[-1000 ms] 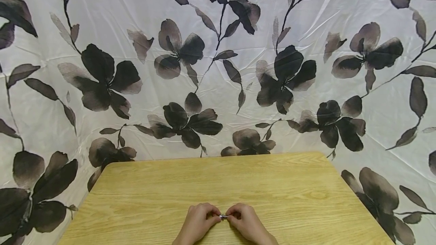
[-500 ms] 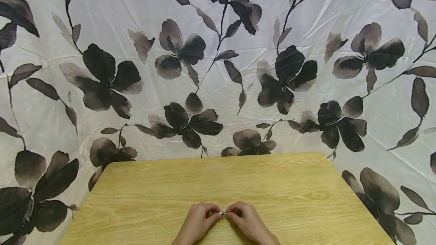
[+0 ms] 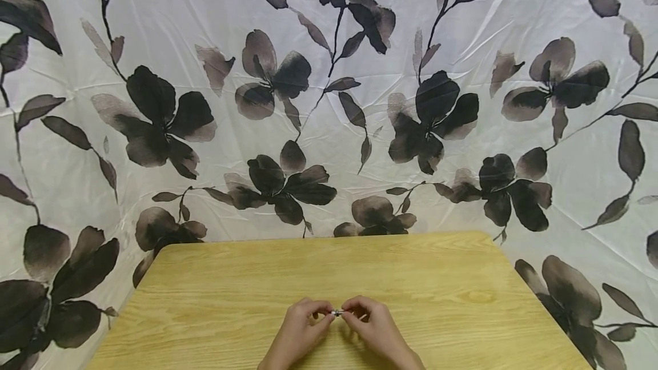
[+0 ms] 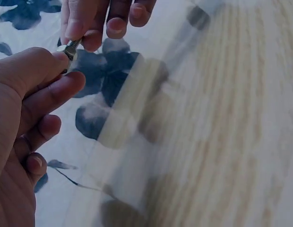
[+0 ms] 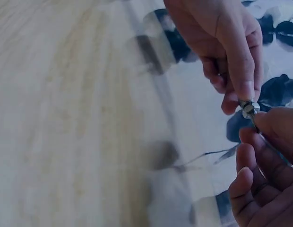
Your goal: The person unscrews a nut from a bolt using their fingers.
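A small silver metal bolt [image 3: 337,313] is held level between my two hands above the table, near its front middle. My left hand [image 3: 302,324] pinches one end between thumb and forefinger; its other fingers curl loosely. With thumb and forefinger, my right hand [image 3: 374,321] pinches the opposite end. In the left wrist view, threads show on the bolt [image 4: 73,44] between the fingertips. A hex nut [image 5: 250,109] shows on it in the right wrist view, beside the left thumb. Fingertips hide both ends of the bolt.
The light wood-grain table [image 3: 329,270] has rounded far corners. Behind it and along both sides hangs a white cloth [image 3: 360,147] printed with dark flowers. Glossy reflections of the flowers lie on the tabletop in the wrist views.
Both hands have lifted a little and moved slightly away from the body, carrying the bolt between them. Each still pinches its own end.
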The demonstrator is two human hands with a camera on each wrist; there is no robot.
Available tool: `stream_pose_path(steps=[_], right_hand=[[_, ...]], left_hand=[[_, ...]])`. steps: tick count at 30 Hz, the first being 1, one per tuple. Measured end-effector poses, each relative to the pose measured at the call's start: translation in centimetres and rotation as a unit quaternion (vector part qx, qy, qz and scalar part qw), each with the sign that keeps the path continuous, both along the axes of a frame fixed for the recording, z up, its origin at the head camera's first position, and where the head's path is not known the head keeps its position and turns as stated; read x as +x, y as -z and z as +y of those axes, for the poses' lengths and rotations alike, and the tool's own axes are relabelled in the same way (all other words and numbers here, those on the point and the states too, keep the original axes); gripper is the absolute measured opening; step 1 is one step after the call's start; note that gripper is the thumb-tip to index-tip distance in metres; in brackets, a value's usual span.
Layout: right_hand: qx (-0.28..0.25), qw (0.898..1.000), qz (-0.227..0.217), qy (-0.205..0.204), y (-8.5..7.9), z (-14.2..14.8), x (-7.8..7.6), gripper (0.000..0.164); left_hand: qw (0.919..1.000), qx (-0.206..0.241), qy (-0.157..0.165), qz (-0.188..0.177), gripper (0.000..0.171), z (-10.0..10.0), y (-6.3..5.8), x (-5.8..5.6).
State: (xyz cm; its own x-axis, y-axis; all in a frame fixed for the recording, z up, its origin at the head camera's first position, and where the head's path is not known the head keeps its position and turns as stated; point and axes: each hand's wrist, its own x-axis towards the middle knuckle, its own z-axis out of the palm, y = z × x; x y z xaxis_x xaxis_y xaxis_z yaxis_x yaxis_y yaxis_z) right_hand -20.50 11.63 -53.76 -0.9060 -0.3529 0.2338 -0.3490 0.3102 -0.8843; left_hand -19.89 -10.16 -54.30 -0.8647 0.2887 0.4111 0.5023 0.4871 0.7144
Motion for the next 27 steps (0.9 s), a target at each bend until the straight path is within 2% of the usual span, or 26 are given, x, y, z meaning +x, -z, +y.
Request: stream_pose_path(steps=[3,8,11,13,19,27], right_hand=[[-0.008,1.0,0.008,0.001,-0.6,-0.1,0.0,0.012],[-0.021,1.0,0.008,0.003,-2.2,0.0,-0.1,0.009],[-0.026,1.0,0.014,0.005,-3.3,0.0,-0.2,0.01],[-0.031,0.999,0.02,0.006,-4.1,-0.1,-0.2,0.01],[-0.037,0.999,0.036,0.012,-6.0,0.0,0.1,0.011],[-0.052,0.996,0.065,0.017,-7.6,0.0,0.4,0.011]], left_hand=[[0.9993,0.006,-0.01,0.036,0.005,0.0,-0.4,0.1],[0.9942,0.047,-0.028,0.092,0.016,0.2,-1.6,0.1],[0.9884,0.066,-0.026,0.135,0.019,0.2,-2.6,0.0],[0.9862,0.072,-0.022,0.148,0.02,0.2,-3.2,0.0],[0.9879,0.076,-0.007,0.136,0.02,0.1,-4.8,0.0],[0.9902,0.086,-0.019,0.108,0.019,0.4,-7.0,0.5]])
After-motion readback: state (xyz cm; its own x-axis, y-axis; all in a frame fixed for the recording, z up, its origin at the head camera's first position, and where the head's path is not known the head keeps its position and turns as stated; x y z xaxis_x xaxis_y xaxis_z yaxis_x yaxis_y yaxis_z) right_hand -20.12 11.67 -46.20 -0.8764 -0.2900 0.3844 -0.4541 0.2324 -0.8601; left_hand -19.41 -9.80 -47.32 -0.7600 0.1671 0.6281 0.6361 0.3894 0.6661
